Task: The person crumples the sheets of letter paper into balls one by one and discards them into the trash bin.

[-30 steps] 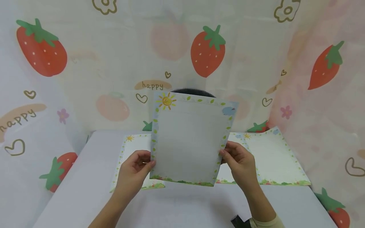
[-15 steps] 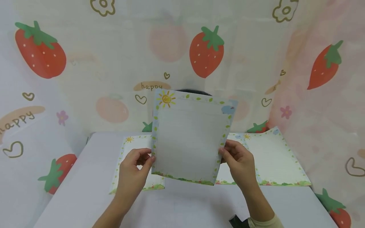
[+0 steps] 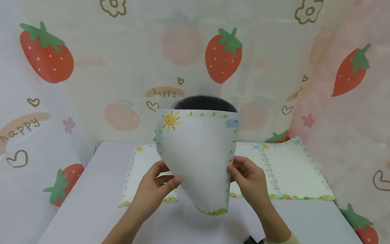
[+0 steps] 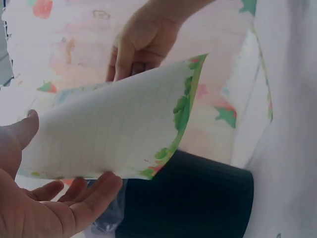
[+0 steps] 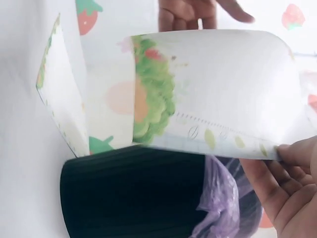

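A sheet of paper [image 3: 201, 156] with a sun, leaf border and grass strip is raised in front of a dark bin, its lower left side curled backward. My right hand [image 3: 250, 179] pinches its right edge between thumb and fingers, as the right wrist view [image 5: 292, 183] also shows. At the curled left side, my left hand [image 3: 155, 189] has its fingers loosely extended against the paper; the right wrist view shows its thumb standing away from the sheet. The dark bin [image 4: 188, 198] has a purplish plastic bag [image 5: 218, 198] at its mouth.
Similar printed sheets lie on the white table [image 3: 91, 189]: one sheet at the left [image 3: 129, 183], others at the right, including a far-right sheet [image 3: 298, 173] with a raised back corner. Strawberry-printed cloth [image 3: 137, 44] surrounds the table. A small black object [image 3: 251, 240] shows by the right wrist.
The held sheet was nearly flat; now its lower left side curls back and its top edge sits lower, exposing more of the bin. My left hand has shifted rightward and its pinch has loosened.
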Available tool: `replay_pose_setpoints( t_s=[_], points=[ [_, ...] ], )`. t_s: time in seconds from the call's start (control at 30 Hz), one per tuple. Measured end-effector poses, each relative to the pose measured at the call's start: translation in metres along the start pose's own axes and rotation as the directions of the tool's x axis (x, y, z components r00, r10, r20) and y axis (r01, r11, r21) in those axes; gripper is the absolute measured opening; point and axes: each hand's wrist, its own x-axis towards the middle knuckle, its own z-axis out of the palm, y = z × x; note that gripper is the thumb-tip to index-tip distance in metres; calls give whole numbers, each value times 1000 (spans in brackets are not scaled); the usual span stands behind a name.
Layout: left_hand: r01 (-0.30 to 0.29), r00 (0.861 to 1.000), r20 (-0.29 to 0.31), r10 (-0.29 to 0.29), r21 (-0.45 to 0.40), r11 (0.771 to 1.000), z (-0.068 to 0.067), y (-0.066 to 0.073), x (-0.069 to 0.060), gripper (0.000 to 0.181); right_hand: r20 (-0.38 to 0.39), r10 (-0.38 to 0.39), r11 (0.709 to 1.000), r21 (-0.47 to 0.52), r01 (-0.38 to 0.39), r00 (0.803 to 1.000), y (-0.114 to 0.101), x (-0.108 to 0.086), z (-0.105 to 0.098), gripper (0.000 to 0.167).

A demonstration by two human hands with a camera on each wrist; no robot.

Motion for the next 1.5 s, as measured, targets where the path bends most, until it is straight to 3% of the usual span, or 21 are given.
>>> replay_pose_setpoints(
  t_s=[0.2,0.37,0.43,0.53,0.6,0.8,0.93,1.1,1.2,1.3,1.37,1.4,1.43,1.5],
  points=[
    [9,999,-41,-17,-196,981,5,-3,3,63,40,-8,1000,0,8,999,2,-5,9,27],
    [-43,987,-164,0,-261,964,6,-4,3,53,34,-46,998,-40,47,998,-3,-9,14,61],
    [-69,977,-213,8,-277,958,8,-3,2,48,50,-113,988,-102,117,992,-4,-10,16,70],
    [-118,962,-270,30,-316,941,9,-3,2,43,113,-220,948,-208,239,969,-5,-12,18,67],
    [-159,954,-295,54,-345,925,10,-3,1,42,185,-250,916,-272,294,950,-6,-13,18,69],
    [-233,945,-313,96,-437,869,11,-4,-1,36,426,-196,838,-395,377,883,-11,-17,18,102],
    [-252,953,-274,126,-491,834,14,-7,0,32,471,-230,823,-373,429,851,-11,-18,19,92],
    [-220,972,-197,129,-567,794,19,-12,1,34,423,-308,852,-275,445,852,-10,-18,24,60],
    [-184,980,-170,104,-573,799,20,-14,1,34,376,-361,856,-229,463,854,-9,-17,25,49],
    [-183,979,-181,98,-546,818,20,-13,2,38,336,-428,840,-195,506,839,-7,-16,27,39],
    [-227,965,-236,118,-515,827,18,-12,3,44,319,-478,816,-183,548,819,-6,-15,28,35],
    [-267,950,-278,140,-496,826,17,-11,3,48,310,-504,801,-180,570,806,-5,-14,28,34],
    [-321,929,-327,172,-485,813,16,-11,4,53,301,-529,784,-183,593,793,-4,-13,28,34],
    [-451,867,-420,269,-427,784,15,-10,5,61,285,-572,753,-191,630,769,-3,-11,28,34]
  ],
)
